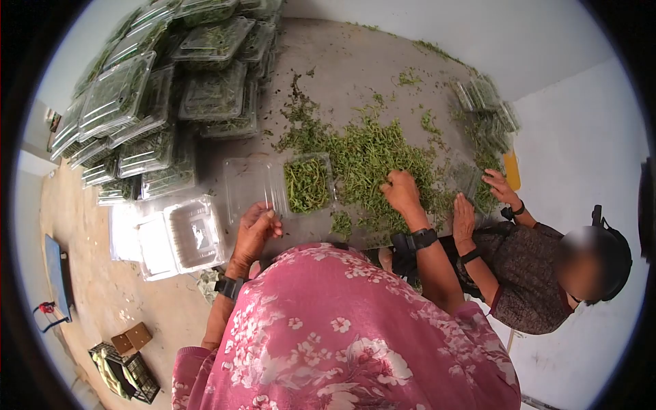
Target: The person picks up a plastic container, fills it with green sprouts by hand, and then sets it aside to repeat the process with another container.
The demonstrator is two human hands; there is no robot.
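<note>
A clear plastic clamshell container lies opened out on the table, its tray filled with leafy green sprigs and its lid folded flat to the left. My left hand is at the front edge of the container near the hinge, fingers curled closed on it. To the right of the tray spreads a large loose heap of greens. My right hand reaches into the heap's right side, its fingers bent and pinched on some sprigs; the fingertips are partly hidden.
Filled clamshell containers are stacked high at the left. Empty ones sit at the front left corner. A co-worker at the right has both hands by another container. A black crate stands on the floor.
</note>
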